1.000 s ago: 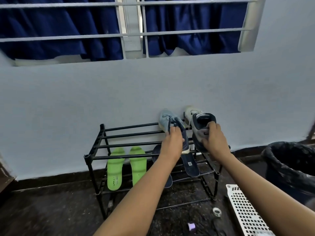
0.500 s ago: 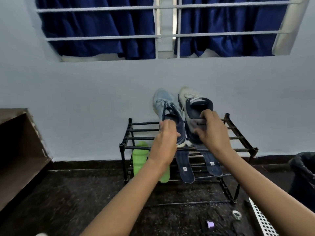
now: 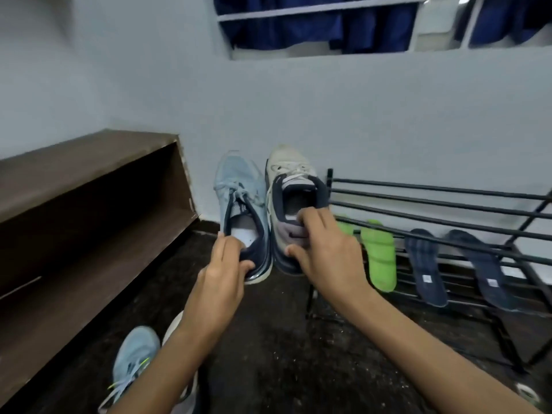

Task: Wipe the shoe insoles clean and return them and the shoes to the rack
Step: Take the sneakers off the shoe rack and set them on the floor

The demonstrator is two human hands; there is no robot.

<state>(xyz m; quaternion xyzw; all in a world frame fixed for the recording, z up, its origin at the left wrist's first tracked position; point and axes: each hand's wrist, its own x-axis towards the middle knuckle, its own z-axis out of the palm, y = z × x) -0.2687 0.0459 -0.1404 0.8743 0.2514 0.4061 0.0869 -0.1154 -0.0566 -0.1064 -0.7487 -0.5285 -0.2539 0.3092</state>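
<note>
My left hand [image 3: 221,273] grips the heel of a light blue shoe [image 3: 239,186], held up in the air. Beside it my right hand [image 3: 325,252] grips the heel collar of a white and navy shoe [image 3: 288,168]. Both shoes hang left of the black metal rack [image 3: 448,204]. On the rack's lower shelf lie two green insoles [image 3: 379,261] and two navy insoles [image 3: 424,267]. Another light blue shoe [image 3: 134,357] with green lace tips sits on the floor under my left forearm, and a white shoe is partly hidden behind that arm.
A brown wooden shelf unit [image 3: 89,186] stands at the left. The floor is dark and speckled. A barred window with blue curtains [image 3: 298,25] is above on the pale wall. A small tape roll [image 3: 527,392] lies at the right edge.
Both hands have carried the two shoes off the rack's top shelf and to the left. The view swung left, bringing the wooden shelf and the floor shoes into sight.
</note>
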